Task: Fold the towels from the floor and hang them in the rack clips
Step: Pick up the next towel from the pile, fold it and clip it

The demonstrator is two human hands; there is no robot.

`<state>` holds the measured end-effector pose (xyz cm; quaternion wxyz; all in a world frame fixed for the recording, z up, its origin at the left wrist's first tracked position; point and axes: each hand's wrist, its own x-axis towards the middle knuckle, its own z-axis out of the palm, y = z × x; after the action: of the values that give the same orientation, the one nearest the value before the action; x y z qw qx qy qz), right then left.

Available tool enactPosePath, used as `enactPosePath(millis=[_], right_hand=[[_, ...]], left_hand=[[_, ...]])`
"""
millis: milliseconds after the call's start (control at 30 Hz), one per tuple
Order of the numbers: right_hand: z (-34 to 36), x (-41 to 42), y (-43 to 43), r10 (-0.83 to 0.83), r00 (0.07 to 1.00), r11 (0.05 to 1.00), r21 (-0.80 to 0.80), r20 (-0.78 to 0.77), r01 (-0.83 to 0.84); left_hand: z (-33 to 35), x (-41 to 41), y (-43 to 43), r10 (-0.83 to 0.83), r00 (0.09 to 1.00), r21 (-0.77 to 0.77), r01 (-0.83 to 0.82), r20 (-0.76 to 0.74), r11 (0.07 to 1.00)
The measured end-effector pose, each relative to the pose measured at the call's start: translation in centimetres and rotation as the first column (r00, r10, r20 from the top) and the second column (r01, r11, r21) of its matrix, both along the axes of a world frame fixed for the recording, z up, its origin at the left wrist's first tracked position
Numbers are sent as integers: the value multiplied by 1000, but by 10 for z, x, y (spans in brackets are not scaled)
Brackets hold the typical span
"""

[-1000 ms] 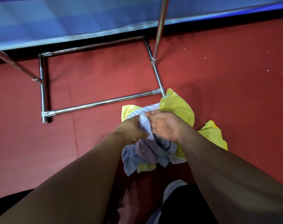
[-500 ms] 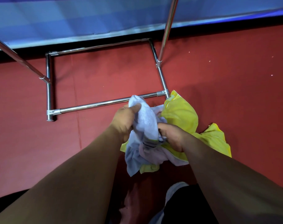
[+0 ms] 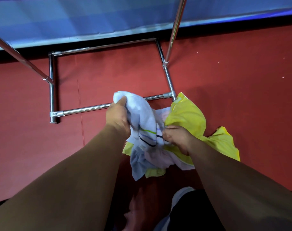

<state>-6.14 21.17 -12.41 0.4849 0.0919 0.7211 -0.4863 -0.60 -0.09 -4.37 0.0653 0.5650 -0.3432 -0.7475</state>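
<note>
Over the red floor (image 3: 241, 97), by the near right corner of the rack base (image 3: 85, 108): pale blue striped towel (image 3: 142, 117) held above the heap, gripped at its top fold by the left hand (image 3: 117, 117), fingers clenched round the cloth. Pinched lower down, at the striped band, by the right hand (image 3: 177, 139), fingertips curled onto the edge. Beneath, on the floor, a crumpled yellow sheet (image 3: 188, 117) touching the rack's corner joint, with a pink towel (image 3: 160, 158) heaped on it. Nearer the body, a grey shoe (image 3: 180, 196).
</note>
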Motion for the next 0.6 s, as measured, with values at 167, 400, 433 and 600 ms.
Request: enactPosePath(millis=[167, 400, 433, 600], right_hand=[[10, -8, -3, -171, 959, 981, -49, 225, 187], [7, 8, -29, 23, 985, 986, -164, 172, 6], [6, 9, -31, 29, 992, 990, -144, 124, -11], [4, 10, -40, 13, 999, 1000, 10, -34, -13]], left_hand=[[-10, 8, -3, -78, 991, -100, 89, 111, 991], [6, 5, 5, -245, 962, 168, 263, -119, 950], [10, 6, 4, -232, 959, 207, 264, -166, 942], [25, 10, -3, -151, 948, 278, 231, -282, 933]])
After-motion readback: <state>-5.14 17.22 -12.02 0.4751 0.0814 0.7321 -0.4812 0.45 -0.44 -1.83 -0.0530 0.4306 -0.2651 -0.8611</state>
